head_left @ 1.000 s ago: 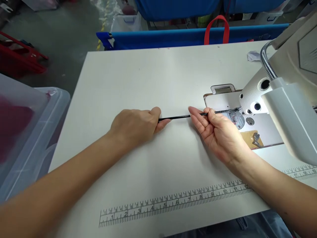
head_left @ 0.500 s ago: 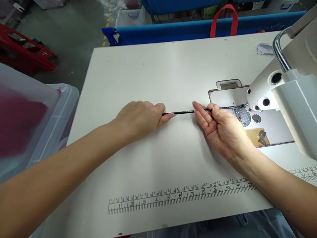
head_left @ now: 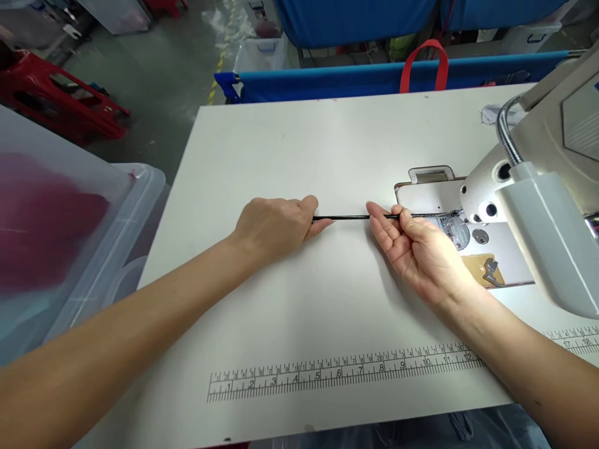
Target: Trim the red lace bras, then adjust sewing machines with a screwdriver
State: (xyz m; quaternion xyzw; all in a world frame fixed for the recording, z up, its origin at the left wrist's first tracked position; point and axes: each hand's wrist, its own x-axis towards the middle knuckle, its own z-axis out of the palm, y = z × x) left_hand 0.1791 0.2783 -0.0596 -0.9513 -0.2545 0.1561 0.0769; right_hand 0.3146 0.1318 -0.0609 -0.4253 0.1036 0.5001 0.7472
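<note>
A thin black cord (head_left: 349, 217) is stretched taut above the white sewing table (head_left: 290, 156), running right toward the needle area of the sewing machine (head_left: 538, 206). My left hand (head_left: 276, 226) is closed in a fist round the cord's left end. My right hand (head_left: 416, 249) lies palm up and pinches the cord between thumb and fingers, just left of the metal needle plate (head_left: 456, 227). The cord's far right end goes under the presser foot and is partly hidden by the machine head.
A printed ruler strip (head_left: 341, 373) runs along the table's front edge. Clear plastic bins (head_left: 70, 249) with dark red fabric stand at the left. A blue cloth-covered rail (head_left: 374, 78) with a red strap (head_left: 423, 62) lies behind the table. A red stool (head_left: 60, 103) stands on the floor.
Both hands keep their grip on the cord in nearly the same spot. The view has shifted, so the table sits a little further right and lower in the frame.
</note>
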